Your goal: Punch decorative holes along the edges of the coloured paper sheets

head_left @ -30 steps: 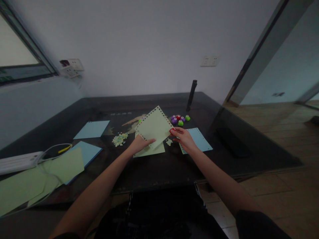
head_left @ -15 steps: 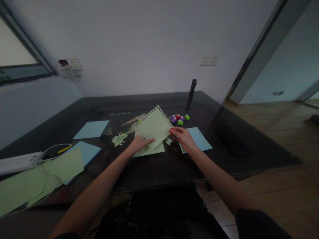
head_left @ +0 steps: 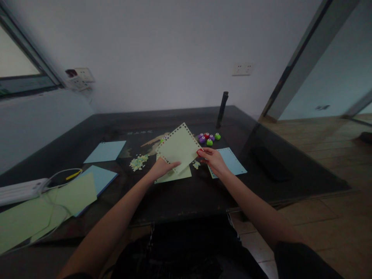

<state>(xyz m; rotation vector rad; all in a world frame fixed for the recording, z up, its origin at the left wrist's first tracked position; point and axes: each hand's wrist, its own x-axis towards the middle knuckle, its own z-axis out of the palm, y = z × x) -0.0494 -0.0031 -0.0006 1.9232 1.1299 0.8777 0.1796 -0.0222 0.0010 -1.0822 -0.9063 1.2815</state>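
"What's that in the right grip (head_left: pixel 211 155)?"

"A red punch (head_left: pixel 200 152), pinched between thumb and fingers, up against the corner of the green sheet (head_left: pixel 181 145) nearest that grip. Whether it's pressed down, I can't tell; the fingers cover too much."

"And the left grip (head_left: pixel 163 167)?"

"Clasping the sheet low down, thumb across the face, so the paper slants up beyond it, off the table (head_left: pixel 186 203)."

"How would you do this well?"

"I'd push the edge fully into the slot before squeezing, so each hole sits equally deep. Holes line the upper edge running toward the right grip, so I'd match their spacing by eye. The edge between the two grips looks plain to me."

"Which side does the moving?"

"Let the left grip turn and feed the paper; the right should only squeeze. Too hard a pinch on the left could buckle the sheet and tilt the holes."

"What about the scraps?"

"There's a small pile of cuttings (head_left: pixel 196 165) just below the right grip, and a bigger heap of cuttings (head_left: pixel 138 162) left of the left grip. I'd work over the small one."
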